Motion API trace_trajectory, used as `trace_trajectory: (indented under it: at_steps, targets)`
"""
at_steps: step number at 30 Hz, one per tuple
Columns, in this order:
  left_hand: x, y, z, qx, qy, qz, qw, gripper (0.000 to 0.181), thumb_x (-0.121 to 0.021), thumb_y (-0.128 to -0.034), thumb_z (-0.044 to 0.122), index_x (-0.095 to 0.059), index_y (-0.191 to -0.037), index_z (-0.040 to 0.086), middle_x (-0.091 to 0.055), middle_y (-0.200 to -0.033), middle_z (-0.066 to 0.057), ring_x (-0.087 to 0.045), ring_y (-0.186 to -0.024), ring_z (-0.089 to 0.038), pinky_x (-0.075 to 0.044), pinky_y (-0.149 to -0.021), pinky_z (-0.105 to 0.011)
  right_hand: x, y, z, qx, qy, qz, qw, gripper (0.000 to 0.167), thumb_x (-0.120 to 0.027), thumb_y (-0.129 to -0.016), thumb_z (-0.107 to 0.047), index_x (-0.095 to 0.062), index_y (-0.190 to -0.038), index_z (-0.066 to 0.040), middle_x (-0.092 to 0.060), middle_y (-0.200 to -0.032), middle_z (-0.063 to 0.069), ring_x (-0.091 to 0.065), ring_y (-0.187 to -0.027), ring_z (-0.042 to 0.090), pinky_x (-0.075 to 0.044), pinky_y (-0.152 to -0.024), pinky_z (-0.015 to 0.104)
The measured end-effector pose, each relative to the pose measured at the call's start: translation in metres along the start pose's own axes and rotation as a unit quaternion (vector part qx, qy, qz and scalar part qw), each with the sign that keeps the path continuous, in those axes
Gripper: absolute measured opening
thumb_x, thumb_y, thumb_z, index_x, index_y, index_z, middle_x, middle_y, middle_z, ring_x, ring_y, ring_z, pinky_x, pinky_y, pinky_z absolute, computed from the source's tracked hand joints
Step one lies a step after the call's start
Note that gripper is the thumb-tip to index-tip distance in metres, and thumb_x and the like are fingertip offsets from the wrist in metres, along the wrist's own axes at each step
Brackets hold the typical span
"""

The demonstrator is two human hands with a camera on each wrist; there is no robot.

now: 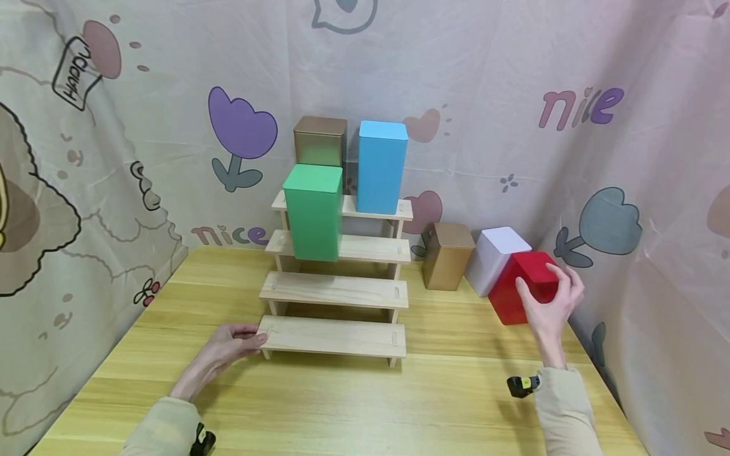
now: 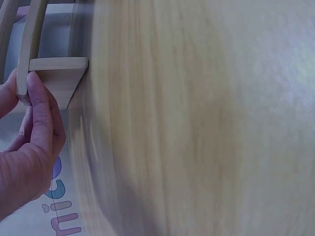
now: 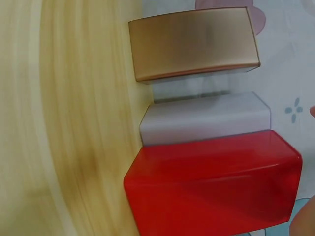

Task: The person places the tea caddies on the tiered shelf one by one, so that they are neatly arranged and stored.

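In the head view, the left hand pinches the left end of the lowest step of a wooden stepped stand; the left wrist view shows thumb and fingers on the step's end. At the right, the right hand is spread at the top of a red box, thumb and fingers apart. Only parts of its fingers show at the right edge of the right wrist view, beside the red box; contact cannot be told. A white box touches the red one.
A green box is on the stand's third step up. On the top step are a blue box and a bronze box. Another bronze box stands left of the white one. A printed curtain hangs behind the wooden table.
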State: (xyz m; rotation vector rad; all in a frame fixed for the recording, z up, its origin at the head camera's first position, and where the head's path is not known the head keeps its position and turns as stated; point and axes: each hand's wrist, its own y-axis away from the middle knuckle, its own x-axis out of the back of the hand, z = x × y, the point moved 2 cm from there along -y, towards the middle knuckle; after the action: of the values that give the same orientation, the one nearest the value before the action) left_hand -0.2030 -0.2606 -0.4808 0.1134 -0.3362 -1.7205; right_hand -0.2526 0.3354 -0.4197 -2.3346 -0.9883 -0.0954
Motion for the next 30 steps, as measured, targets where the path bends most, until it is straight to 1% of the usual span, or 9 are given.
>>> trace_trajectory:
  at_steps: [6,9,15,23,30]
  targets:
    - [0.001,0.0,0.001,-0.002,0.009,-0.001,1.0,0.065,-0.065,-0.0962,0.003,-0.028,-0.139,-0.029,-0.065,-0.105,-0.008,-0.067,-0.087,-0.007,-0.062,-0.082,-0.02,0.0,0.001,0.008,-0.023,0.0,0.007,0.9997,0.068,-0.078,-0.085,-0.024,-0.048,-0.145,-0.023,-0.021,-0.161,-0.015,-0.022,-0.148,0.013,-0.041,-0.119,0.059]
    - [0.001,-0.001,0.001,-0.003,0.011,-0.001,0.9999,0.065,-0.065,-0.0958,0.003,-0.029,-0.139,-0.029,-0.066,-0.104,-0.007,-0.067,-0.087,-0.007,-0.062,-0.082,-0.02,-0.001,0.001,0.012,-0.033,0.0,0.006,0.9994,0.069,-0.078,-0.085,-0.025,-0.047,-0.146,-0.025,-0.017,-0.163,-0.016,-0.019,-0.15,0.014,-0.038,-0.12,0.06]
    - [0.0,0.0,0.0,-0.005,0.004,-0.003,1.0,0.064,-0.064,-0.0961,0.003,-0.029,-0.139,-0.028,-0.066,-0.106,-0.008,-0.067,-0.088,-0.007,-0.062,-0.083,-0.02,-0.002,0.001,0.017,-0.067,-0.004,-0.006,0.9977,0.072,-0.077,-0.086,-0.026,-0.041,-0.148,-0.031,-0.01,-0.165,-0.015,-0.015,-0.151,0.014,-0.036,-0.122,0.059]
    - [-0.001,0.001,0.001,-0.003,0.006,-0.002,1.0,0.063,-0.064,-0.0962,0.003,-0.03,-0.139,-0.028,-0.065,-0.105,-0.007,-0.067,-0.088,-0.007,-0.062,-0.083,-0.02,-0.003,0.002,0.021,-0.097,-0.001,-0.022,0.9951,0.076,-0.075,-0.088,-0.027,-0.035,-0.152,-0.032,-0.009,-0.167,-0.01,-0.016,-0.152,0.02,-0.038,-0.119,0.061]
    - [-0.001,0.002,0.002,-0.001,0.005,-0.002,1.0,0.062,-0.063,-0.0968,0.003,-0.029,-0.139,-0.028,-0.066,-0.106,-0.008,-0.067,-0.089,-0.006,-0.062,-0.083,-0.02,-0.005,0.002,0.022,-0.098,0.001,-0.025,0.9948,0.076,-0.075,-0.088,-0.026,-0.034,-0.152,-0.029,-0.014,-0.166,-0.004,-0.02,-0.151,0.023,-0.041,-0.118,0.061]
